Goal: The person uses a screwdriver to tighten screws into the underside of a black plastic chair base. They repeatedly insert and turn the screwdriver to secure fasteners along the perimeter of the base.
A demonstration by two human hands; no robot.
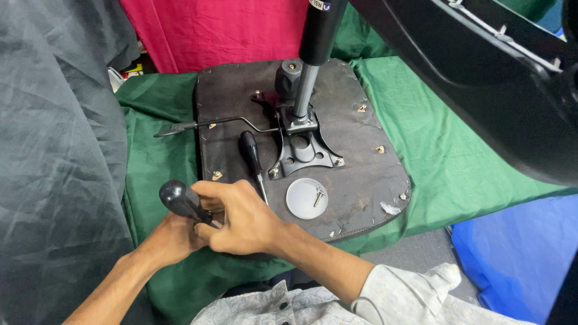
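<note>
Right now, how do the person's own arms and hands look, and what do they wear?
Both hands are bare: no gloves, rings or watch show. The left hand and its forearm are uncovered. The right hand has a bare forearm, with a pale patterned shirt sleeve pushed up near the elbow.

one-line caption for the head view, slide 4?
Both hands, left hand and right hand, grip a black-handled tool at the edge of an upturned chair seat, beside a screwdriver.

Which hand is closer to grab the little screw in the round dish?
Right, probably. The right hand sits just beside the round dish holding the screw. The left hand is farther away, behind the right one, by the black-handled tool they both grip.
</note>
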